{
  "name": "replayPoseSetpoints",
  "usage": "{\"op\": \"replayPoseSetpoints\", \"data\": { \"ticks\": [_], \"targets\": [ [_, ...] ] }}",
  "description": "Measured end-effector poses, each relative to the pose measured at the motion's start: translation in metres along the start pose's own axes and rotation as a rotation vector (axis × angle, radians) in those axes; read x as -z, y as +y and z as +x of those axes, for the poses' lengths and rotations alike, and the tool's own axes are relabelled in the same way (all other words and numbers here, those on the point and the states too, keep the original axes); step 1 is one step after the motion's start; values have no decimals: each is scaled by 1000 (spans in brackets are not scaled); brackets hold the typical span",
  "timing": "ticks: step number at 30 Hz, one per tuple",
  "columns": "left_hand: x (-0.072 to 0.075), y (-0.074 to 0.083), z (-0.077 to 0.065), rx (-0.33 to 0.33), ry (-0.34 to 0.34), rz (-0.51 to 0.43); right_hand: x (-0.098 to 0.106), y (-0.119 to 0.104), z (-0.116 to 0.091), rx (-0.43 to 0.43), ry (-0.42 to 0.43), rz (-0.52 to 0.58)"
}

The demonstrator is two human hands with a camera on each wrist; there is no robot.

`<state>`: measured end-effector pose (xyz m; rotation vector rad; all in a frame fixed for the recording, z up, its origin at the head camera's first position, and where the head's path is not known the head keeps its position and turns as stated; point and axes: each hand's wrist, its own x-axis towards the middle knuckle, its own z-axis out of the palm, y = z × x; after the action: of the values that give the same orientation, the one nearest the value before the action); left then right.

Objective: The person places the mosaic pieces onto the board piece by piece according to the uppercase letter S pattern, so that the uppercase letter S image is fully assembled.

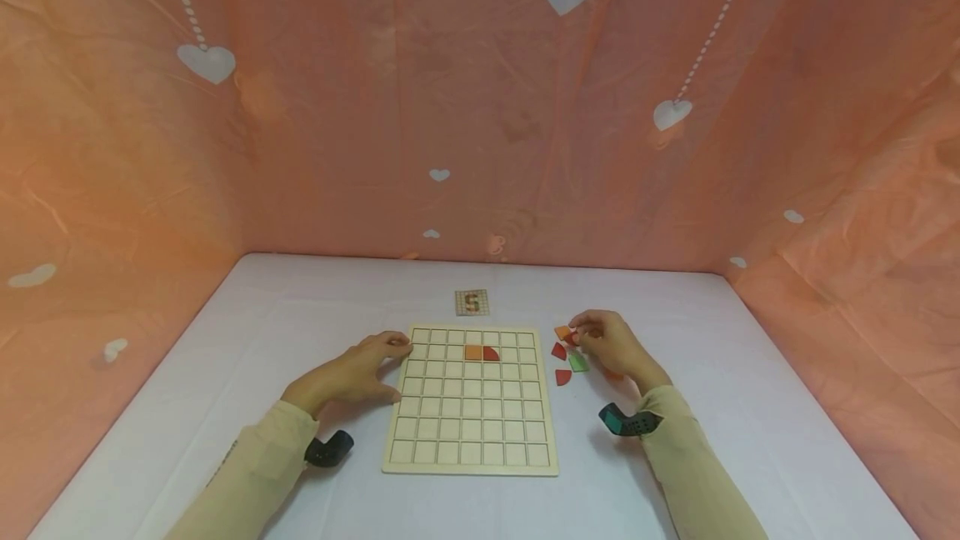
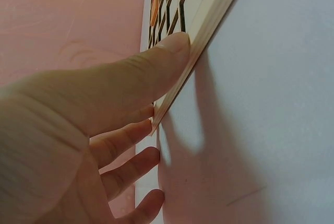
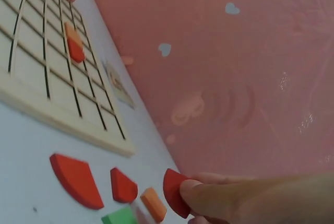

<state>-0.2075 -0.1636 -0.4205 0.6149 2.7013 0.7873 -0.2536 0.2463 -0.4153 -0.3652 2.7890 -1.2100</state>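
Note:
My left hand rests along the left edge of the wooden grid board, its thumb and fingertips at the rim and its fingers loosely spread. My right hand pinches a red quarter-circle piece between thumb and fingers, over the loose pieces right of the board. In the upper part of the grid, an orange square piece and a red quarter-circle piece fill two neighbouring cells. Nearest the right hand lie an orange piece, a green piece and two red pieces, one being a quarter circle.
Behind the board lies a small pattern card showing an S-like figure on a grid. Another orange piece sits partly under the right hand. A white cloth covers the table, and a pink curtain with hearts encloses it.

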Motion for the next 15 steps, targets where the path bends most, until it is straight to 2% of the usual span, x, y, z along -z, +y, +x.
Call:
{"op": "replayPoseSetpoints", "data": {
  "ticks": [11, 15],
  "targets": [
    [1, 0, 0, -11, 0, 3, 2, -18, -5, 78, -26, 103],
    [0, -1, 0, -5, 0, -5, 2, -22, -6, 70, -55, 151]
  ]
}}
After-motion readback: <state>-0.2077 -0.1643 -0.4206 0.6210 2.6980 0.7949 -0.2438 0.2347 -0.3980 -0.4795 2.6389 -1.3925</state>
